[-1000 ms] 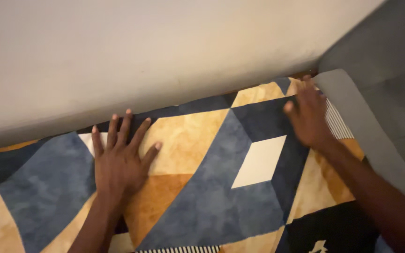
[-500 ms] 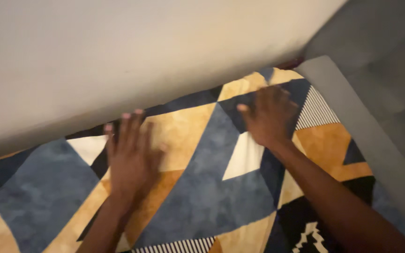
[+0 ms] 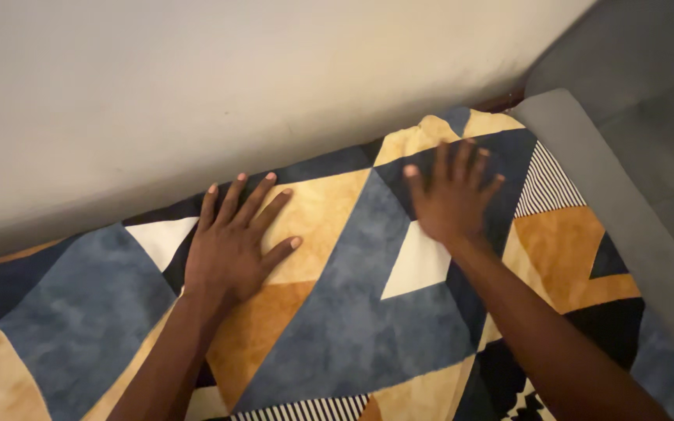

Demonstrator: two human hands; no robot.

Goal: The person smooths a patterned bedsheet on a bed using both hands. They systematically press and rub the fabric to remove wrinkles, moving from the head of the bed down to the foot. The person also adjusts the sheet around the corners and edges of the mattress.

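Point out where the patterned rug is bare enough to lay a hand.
Bare: the blue patch of the rug between the left hand and right hand, and the blue area left of the left hand. Crowded: the rug's corner against the wall and grey sofa.

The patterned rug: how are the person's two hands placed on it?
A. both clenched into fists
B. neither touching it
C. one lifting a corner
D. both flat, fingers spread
D: the left hand and right hand both lie palm-down with fingers spread on the patterned rug.
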